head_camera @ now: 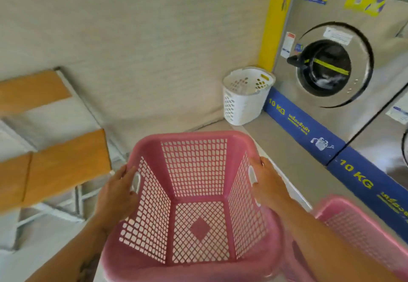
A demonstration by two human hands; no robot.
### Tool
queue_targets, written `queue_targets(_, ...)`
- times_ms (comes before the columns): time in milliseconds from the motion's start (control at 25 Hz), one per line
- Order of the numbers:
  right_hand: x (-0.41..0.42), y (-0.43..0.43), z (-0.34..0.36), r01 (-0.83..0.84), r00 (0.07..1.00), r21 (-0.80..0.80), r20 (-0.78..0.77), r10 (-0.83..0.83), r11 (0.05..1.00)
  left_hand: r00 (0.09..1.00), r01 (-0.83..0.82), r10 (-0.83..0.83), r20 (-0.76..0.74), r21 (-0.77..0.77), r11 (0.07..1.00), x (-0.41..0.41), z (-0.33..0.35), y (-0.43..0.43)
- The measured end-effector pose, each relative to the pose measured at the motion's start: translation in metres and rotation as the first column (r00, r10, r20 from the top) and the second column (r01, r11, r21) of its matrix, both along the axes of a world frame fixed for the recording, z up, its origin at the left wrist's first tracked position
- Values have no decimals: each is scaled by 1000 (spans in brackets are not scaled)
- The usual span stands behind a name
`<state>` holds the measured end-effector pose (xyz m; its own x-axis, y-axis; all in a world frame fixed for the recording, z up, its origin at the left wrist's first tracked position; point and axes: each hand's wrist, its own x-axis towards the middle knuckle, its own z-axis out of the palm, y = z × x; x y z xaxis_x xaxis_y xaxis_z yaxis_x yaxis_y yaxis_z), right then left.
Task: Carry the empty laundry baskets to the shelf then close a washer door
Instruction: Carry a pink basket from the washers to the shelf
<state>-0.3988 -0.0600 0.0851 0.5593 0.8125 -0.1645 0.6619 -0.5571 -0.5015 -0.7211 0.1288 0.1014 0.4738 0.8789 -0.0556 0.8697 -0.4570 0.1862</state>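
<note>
An empty pink laundry basket with lattice walls fills the lower middle of the head view. My left hand grips its left rim at the handle slot, and my right hand grips the right rim the same way. A second pink basket sits at the lower right, partly cut off by the frame. At the back, a white basket stands against the wall beside a steel washer. The washer's round glass door looks shut, with laundry behind the glass. On the left stands a shelf with wooden boards on a metal frame.
A blue "10 KG" strip runs along the raised washer base on the right. Another washer shows at the right edge. A pale wall closes the back. Pale floor lies between the shelf and the washer base.
</note>
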Motion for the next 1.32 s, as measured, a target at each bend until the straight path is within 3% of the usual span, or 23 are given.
queue_targets(360,-239,82,46,-363,931,70,70,359,929,896,-438,430,110,62,897,-280,37,-57)
queue_targets(760,-540,174,62,-625,776,71,155,611,777,731,-661,624,277,62,747,-586,52,-79)
queue_targets(1000,-678,278,47,-693,720,112,149,678,712,672,-735,695,256,119,667,-714,49,-15)
queue_targets(1320,-863,438,45,-783,619,68,-5,785,618,574,-819,806,144,130,559,-889,48,112)
